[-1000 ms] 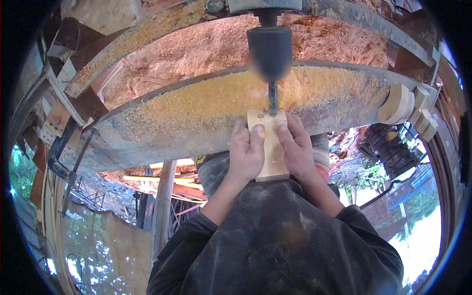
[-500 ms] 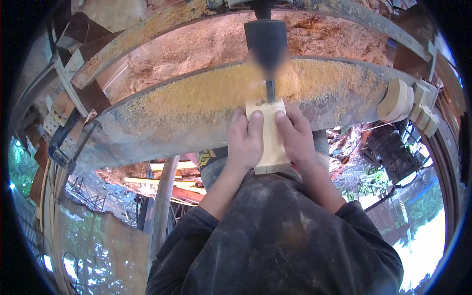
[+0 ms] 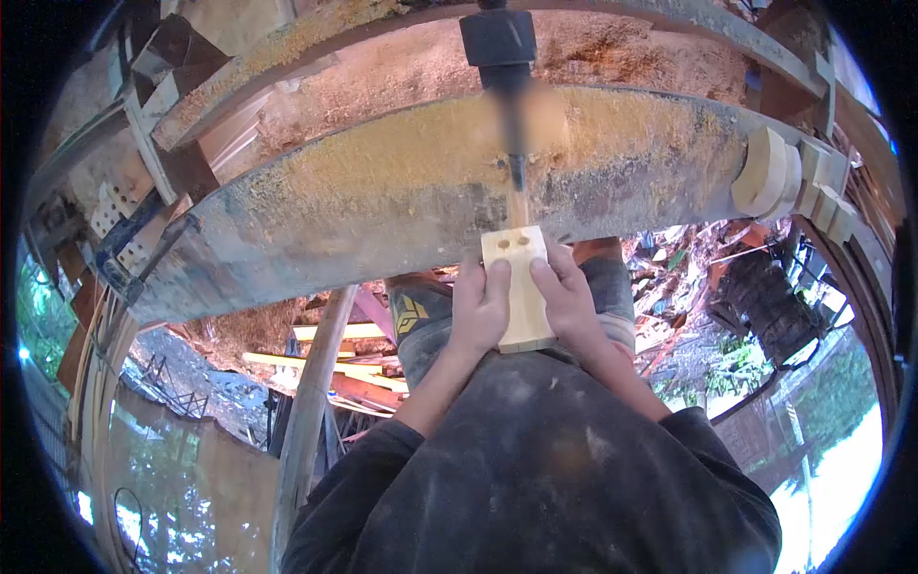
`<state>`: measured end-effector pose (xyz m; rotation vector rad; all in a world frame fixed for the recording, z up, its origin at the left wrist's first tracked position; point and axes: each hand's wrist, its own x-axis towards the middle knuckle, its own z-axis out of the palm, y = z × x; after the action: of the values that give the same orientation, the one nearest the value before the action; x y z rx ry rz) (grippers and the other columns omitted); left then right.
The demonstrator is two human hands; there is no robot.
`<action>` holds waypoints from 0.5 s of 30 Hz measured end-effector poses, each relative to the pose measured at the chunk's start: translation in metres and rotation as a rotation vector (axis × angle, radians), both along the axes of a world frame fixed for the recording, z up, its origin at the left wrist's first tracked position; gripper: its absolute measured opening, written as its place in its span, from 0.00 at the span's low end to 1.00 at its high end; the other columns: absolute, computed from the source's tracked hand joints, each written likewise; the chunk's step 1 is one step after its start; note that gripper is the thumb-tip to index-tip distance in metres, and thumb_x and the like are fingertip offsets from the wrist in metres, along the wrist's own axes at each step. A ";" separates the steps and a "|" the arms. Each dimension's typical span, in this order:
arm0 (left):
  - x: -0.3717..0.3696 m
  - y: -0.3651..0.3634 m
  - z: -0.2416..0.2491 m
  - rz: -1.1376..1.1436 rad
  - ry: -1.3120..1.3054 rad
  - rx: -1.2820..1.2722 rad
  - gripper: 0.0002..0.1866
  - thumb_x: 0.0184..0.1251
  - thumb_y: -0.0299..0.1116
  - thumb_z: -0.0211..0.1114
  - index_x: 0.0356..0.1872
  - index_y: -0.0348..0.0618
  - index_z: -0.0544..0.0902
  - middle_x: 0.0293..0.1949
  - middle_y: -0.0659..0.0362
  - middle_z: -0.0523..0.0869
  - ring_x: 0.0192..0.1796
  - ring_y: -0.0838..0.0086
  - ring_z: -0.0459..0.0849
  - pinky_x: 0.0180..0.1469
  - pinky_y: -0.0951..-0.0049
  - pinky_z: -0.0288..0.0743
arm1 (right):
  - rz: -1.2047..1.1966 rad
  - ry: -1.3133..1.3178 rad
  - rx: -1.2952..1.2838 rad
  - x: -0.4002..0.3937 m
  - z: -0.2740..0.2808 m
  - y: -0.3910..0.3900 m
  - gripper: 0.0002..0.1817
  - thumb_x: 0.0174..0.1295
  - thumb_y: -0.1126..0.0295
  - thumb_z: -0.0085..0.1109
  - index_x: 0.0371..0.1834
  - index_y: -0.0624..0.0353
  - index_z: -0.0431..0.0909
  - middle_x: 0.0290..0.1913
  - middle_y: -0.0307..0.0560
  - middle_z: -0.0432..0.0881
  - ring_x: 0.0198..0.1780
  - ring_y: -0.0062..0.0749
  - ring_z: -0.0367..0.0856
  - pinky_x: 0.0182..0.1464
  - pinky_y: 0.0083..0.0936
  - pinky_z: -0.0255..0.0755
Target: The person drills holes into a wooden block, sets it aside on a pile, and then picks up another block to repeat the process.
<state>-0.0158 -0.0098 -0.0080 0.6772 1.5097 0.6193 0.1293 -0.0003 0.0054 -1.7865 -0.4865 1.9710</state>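
Note:
A pale wooden block (image 3: 521,298) with two round holes near its far end lies between my hands, close to my body. My left hand (image 3: 480,301) grips its left side, thumb on top. Around the right side my right hand (image 3: 566,298) is closed, its thumb also on the upper face. Beyond the block's far end, and apart from it, a drill bit (image 3: 517,174) points down from a dark drill chuck (image 3: 502,48). The undersides of my fingers are hidden.
A sawdust-covered work surface (image 3: 382,206) curves across in front of me. Curved pale wood pieces (image 3: 765,174) sit at its right end, and a dark clamp (image 3: 143,244) is at the left. A wooden post (image 3: 316,392) stands below, near scattered timber strips.
Both hands have drawn the wooden block back toward my body, away from the drill bit. Two holes at its far end now show clearly. The chuck appears higher in view.

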 end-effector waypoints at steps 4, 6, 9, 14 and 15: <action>-0.009 -0.019 0.012 -0.107 -0.094 0.103 0.21 0.69 0.28 0.64 0.59 0.27 0.76 0.55 0.45 0.80 0.54 0.62 0.83 0.56 0.66 0.77 | -0.036 0.092 0.119 0.021 -0.003 -0.030 0.31 0.72 0.68 0.54 0.76 0.63 0.62 0.63 0.44 0.70 0.65 0.29 0.69 0.68 0.27 0.63; -0.012 -0.014 0.020 -0.130 -0.119 0.158 0.23 0.67 0.27 0.66 0.60 0.27 0.75 0.57 0.46 0.79 0.56 0.62 0.83 0.58 0.67 0.77 | -0.044 0.122 0.186 0.026 0.002 -0.036 0.33 0.71 0.67 0.56 0.77 0.63 0.60 0.62 0.43 0.71 0.66 0.30 0.69 0.69 0.27 0.61; -0.024 -0.008 0.021 -0.357 -0.030 0.358 0.29 0.64 0.25 0.71 0.64 0.30 0.71 0.58 0.50 0.78 0.61 0.65 0.80 0.58 0.72 0.78 | -0.085 0.212 0.178 0.031 0.006 -0.034 0.40 0.65 0.66 0.64 0.78 0.62 0.58 0.63 0.45 0.70 0.67 0.32 0.69 0.70 0.28 0.61; -0.021 -0.004 0.039 0.142 -0.294 0.059 0.30 0.60 0.26 0.73 0.62 0.33 0.71 0.58 0.52 0.78 0.60 0.65 0.80 0.61 0.67 0.75 | 0.059 0.271 -0.049 0.050 -0.002 -0.041 0.46 0.52 0.70 0.77 0.73 0.66 0.60 0.66 0.49 0.73 0.65 0.31 0.73 0.67 0.31 0.67; -0.026 -0.010 0.031 0.143 -0.291 0.061 0.30 0.60 0.26 0.73 0.62 0.33 0.71 0.58 0.52 0.78 0.60 0.65 0.80 0.61 0.67 0.75 | 0.060 0.274 -0.047 0.050 0.000 -0.037 0.46 0.52 0.70 0.77 0.73 0.66 0.60 0.66 0.49 0.73 0.65 0.31 0.73 0.67 0.31 0.67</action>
<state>-0.0422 -0.0197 0.0235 0.5028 1.2784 0.8385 0.1795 -0.0370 0.0054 -1.5108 -0.4102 2.2418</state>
